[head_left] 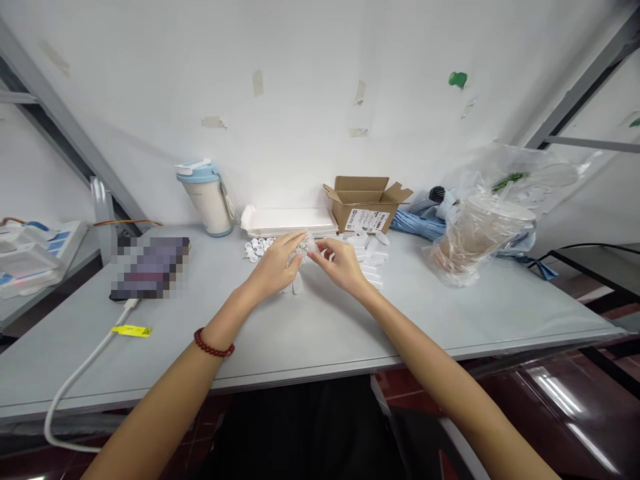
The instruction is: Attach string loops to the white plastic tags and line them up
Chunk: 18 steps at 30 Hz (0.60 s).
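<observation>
At the middle of the table my left hand [277,265] reaches in with its fingers stretched out and its thumb apart from them. Its fingertips come up to a small clear plastic piece [311,243], whose exact kind I cannot make out. My right hand [341,262] has its thumb and bent forefinger closed on that piece. Just left of my left hand is a cluster of small white round caps [256,248], partly hidden by the hand. Small pale strips [297,287] lie under my left hand. Clear plastic parts [373,248] are spread to the right of my right hand.
Behind the hands are a flat white stack [293,220] and an open cardboard box [367,207]. A cup [209,203] and a phone [153,268] with a white cable [85,373] are on the left. At right stand a blue umbrella [420,225] and a plastic-wrapped drink [480,230].
</observation>
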Motion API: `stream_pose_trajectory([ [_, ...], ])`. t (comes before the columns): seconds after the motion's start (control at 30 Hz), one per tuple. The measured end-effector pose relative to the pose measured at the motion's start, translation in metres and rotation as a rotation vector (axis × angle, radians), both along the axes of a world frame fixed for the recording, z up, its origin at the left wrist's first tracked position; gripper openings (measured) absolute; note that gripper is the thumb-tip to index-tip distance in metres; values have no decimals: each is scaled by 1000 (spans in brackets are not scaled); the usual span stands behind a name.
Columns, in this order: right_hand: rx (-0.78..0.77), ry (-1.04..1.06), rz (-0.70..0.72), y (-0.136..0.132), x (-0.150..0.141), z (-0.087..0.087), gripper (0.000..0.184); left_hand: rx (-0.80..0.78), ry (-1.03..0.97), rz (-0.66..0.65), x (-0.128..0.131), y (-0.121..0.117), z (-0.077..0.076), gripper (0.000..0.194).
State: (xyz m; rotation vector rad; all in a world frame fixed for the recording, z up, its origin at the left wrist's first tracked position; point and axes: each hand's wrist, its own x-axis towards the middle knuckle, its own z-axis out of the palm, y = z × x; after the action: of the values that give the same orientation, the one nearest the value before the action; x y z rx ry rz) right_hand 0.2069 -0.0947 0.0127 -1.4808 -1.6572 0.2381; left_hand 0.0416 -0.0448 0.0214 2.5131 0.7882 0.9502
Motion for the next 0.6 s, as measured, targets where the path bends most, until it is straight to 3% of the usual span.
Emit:
stream_pose_trajectory([
  [0.13,-1,2,4,0,0,0,20,75,23,-24,-1,1,-3,48],
  [0.6,-15,40,-40,5,3,-6,21,59,-101,-77,1,-1,-4,41],
])
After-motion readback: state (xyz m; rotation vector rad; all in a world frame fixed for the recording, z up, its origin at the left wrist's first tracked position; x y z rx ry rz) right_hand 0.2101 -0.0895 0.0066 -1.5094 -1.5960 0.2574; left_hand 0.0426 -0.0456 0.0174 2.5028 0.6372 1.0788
